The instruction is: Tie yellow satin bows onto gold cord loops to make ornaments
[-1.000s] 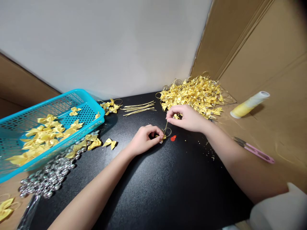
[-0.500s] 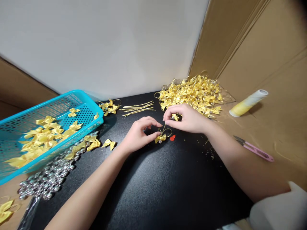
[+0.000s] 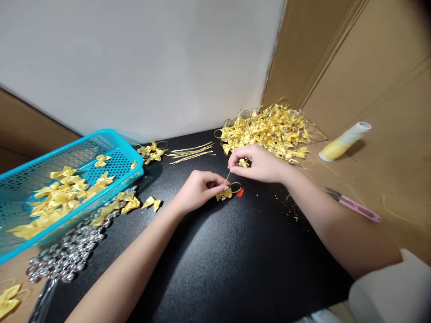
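Note:
Near the middle of the black board, a yellow ribbon bow (image 3: 223, 194) with a small silver bell lies under the fingertips of my left hand (image 3: 204, 192). Those fingers pinch the bow's gold cord loop (image 3: 238, 185) close to the bow. Just above and to the right, my right hand (image 3: 254, 164) is closed, thumb and forefinger pinching the free end of the gold cord (image 3: 228, 177), which is pulled up between the hands. A small red piece (image 3: 240, 193) rests to the right of the bow. Part of the bow is covered by my left fingers.
A blue basket (image 3: 133, 172) of yellow bows stands at left, with silver bells (image 3: 63, 253) before it. Cut gold cords (image 3: 191, 153) lie at the back, beside a pile of finished-looking bows (image 3: 266, 128). Pink thread snips (image 3: 358, 207) and a yellow-white spool (image 3: 345, 141) are at right.
My left fingers have closed from apart into a pinch at the bow's cord. My right hand keeps its pinch on the cord end. The whole view has shifted slightly.

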`<state>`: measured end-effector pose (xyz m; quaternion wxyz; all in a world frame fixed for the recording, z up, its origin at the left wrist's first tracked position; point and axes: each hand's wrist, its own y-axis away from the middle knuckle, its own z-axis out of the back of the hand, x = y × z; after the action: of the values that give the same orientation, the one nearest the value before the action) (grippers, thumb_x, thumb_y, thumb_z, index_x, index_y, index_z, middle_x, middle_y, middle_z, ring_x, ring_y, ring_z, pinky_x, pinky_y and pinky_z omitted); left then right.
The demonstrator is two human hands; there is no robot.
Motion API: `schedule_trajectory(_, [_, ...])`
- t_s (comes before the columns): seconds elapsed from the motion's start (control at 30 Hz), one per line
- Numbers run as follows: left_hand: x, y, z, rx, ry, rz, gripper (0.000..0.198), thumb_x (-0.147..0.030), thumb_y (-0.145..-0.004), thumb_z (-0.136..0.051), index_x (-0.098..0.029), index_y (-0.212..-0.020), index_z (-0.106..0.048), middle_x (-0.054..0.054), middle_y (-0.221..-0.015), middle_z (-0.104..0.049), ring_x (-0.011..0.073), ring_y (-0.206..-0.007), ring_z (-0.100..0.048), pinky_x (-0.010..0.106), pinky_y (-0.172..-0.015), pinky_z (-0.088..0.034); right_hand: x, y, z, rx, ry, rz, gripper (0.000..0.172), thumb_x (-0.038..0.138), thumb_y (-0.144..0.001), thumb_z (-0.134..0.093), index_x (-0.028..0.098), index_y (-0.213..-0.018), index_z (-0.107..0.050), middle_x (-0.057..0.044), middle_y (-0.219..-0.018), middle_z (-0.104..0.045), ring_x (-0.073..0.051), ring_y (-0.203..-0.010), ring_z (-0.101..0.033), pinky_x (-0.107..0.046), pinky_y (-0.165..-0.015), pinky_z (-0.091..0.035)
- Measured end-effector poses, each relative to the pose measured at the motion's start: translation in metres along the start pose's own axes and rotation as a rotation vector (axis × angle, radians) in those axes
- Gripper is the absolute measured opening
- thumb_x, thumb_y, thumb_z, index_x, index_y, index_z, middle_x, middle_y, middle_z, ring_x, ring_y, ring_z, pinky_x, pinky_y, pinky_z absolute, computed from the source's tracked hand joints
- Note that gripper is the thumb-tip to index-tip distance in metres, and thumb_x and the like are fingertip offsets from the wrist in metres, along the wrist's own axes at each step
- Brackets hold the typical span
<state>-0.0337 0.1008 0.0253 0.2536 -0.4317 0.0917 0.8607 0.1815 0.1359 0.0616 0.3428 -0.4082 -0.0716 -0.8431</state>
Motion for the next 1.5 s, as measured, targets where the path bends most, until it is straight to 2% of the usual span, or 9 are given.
schedule_trajectory(0.13, [0.007, 0.002, -0.009, 0.011, 0.12, 0.064, 0.018, -0.029, -0.083, -0.067, -0.017, -0.095, -0.074, 0.002, -0.072, -0.075, 0.0093, -0.053, -0.055, 0.022, -0.053, -0.04, -0.005, -0.001, 0.0, -0.005, 0.009, -0.036, 0.007, 0.017, -0.08, -0.059, 0.017, -0.075, -0.064, -0.004, -0.083, -0.069, -0.016, -0.08, -0.062, -0.032, -0.079, -0.047])
schedule_trajectory(0.3, [0.014, 0.003, -0.019, 0.011, 0.198, 0.048, 0.029, -0.031, -0.085, -0.065, -0.015, -0.11, -0.067, 0.004, -0.077, -0.076, 0.0105, -0.056, -0.06, 0.022, -0.055, -0.043, -0.014, -0.002, -0.001, -0.035, 0.014, -0.067, 0.006, 0.018, -0.079, -0.06, 0.018, -0.074, -0.064, -0.003, -0.082, -0.07, -0.016, -0.08, -0.063, -0.032, -0.079, -0.048])
schedule_trajectory(0.6, [0.019, 0.004, -0.021, -0.087, 0.102, 0.013, 0.052, -0.028, -0.086, -0.064, -0.017, -0.133, -0.047, 0.003, -0.081, -0.077, 0.0131, -0.064, -0.064, 0.024, -0.06, -0.043, -0.024, -0.003, 0.001, -0.086, 0.013, -0.113, 0.006, 0.02, -0.079, -0.062, 0.017, -0.076, -0.066, -0.005, -0.087, -0.071, -0.017, -0.082, -0.064, -0.034, -0.082, -0.048])
schedule_trajectory(0.8, [0.024, 0.006, -0.021, -0.094, 0.082, 0.031, 0.056, -0.03, -0.086, -0.065, -0.018, -0.136, -0.042, 0.002, -0.08, -0.076, 0.0125, -0.064, -0.062, 0.024, -0.062, -0.043, -0.027, -0.001, 0.009, -0.106, 0.018, -0.124, 0.008, 0.023, -0.08, -0.062, 0.018, -0.075, -0.066, -0.004, -0.084, -0.071, -0.017, -0.082, -0.064, -0.034, -0.081, -0.048])
schedule_trajectory(1.27, [0.023, 0.006, -0.022, -0.074, 0.09, 0.056, 0.05, -0.03, -0.085, -0.065, -0.019, -0.13, -0.045, -0.001, -0.076, -0.075, 0.0113, -0.059, -0.06, 0.023, -0.06, -0.042, -0.034, 0.002, 0.028, -0.325, 0.045, -0.172, 0.01, 0.027, -0.078, -0.062, 0.018, -0.074, -0.065, -0.005, -0.082, -0.07, -0.018, -0.079, -0.063, -0.037, -0.078, -0.049])
schedule_trajectory(1.5, [0.023, 0.007, -0.021, -0.067, 0.084, 0.058, 0.046, -0.029, -0.086, -0.064, -0.019, -0.127, -0.046, -0.001, -0.076, -0.075, 0.0107, -0.059, -0.058, 0.023, -0.059, -0.04, -0.04, 0.004, 0.035, -0.369, 0.038, -0.206, 0.012, 0.029, -0.078, -0.064, 0.018, -0.074, -0.066, -0.005, -0.079, -0.069, -0.017, -0.075, -0.061, -0.037, -0.076, -0.049])
